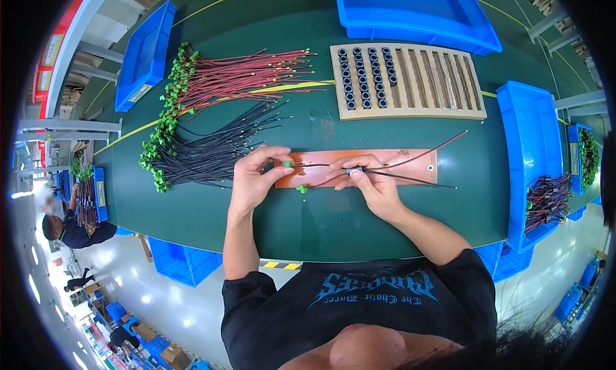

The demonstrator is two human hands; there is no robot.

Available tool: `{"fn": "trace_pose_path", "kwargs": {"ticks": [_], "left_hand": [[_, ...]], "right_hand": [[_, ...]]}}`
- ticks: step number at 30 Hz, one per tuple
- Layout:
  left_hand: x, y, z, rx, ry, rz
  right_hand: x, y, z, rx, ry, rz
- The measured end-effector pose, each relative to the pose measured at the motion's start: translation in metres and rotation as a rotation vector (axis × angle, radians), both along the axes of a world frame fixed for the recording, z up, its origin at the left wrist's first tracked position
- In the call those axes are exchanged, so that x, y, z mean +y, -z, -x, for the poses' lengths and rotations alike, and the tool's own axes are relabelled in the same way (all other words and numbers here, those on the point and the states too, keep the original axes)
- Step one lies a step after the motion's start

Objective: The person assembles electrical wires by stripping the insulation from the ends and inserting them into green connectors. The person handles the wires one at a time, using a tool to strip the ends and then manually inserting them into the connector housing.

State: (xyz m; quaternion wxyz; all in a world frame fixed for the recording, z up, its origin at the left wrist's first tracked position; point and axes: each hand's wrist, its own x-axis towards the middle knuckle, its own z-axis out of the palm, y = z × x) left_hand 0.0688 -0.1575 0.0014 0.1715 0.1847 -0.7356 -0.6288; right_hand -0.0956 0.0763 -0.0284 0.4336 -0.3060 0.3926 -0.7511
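Between the thumb and fingers of my left hand point(256, 180) is a small green connector point(287, 164) on the end of a black wire. My right hand point(377, 189) pinches a small dark-grey ring-like piece point(355, 170), apparently with wires running through it. A red wire point(443, 143) and a black wire point(417, 178) stick out to the right of that hand. Below my left fingertips lies a second green connector point(301, 188). Both hands are over a copper-coloured strip point(420, 156) on the green table; my fingers partly hide the ring piece.
Bundles of red wires point(250, 75) and black wires point(215, 145) with green connectors lie at left. A wooden rack point(410, 113) holds several black rings point(366, 81). Blue bins point(146, 55) stand around; the right one point(523, 126) contains finished-looking wire assemblies point(545, 200). Another person point(80, 219) is far left.
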Motion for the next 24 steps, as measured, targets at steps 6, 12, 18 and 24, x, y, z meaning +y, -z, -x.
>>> {"fn": "trace_pose_path", "kwargs": {"ticks": [6, 12, 18, 24], "left_hand": [[0.008, 0.001, 0.007, 0.012, -0.002, 0.17], [0.011, -0.009, 0.009, -0.024, -0.004, 0.361], [0.015, -0.015, 0.012, -0.024, -0.029, 0.419], [0.01, -0.012, 0.013, -0.142, -0.037, 0.413]], "right_hand": [[-0.001, -0.001, -0.001, 0.015, 0.032, 0.01], [-0.001, -0.001, -0.001, 0.068, 0.047, -0.044], [-0.002, -0.004, -0.004, 0.037, 0.061, -0.021], [-0.003, -0.003, -0.003, 0.096, 0.063, -0.062]]}}
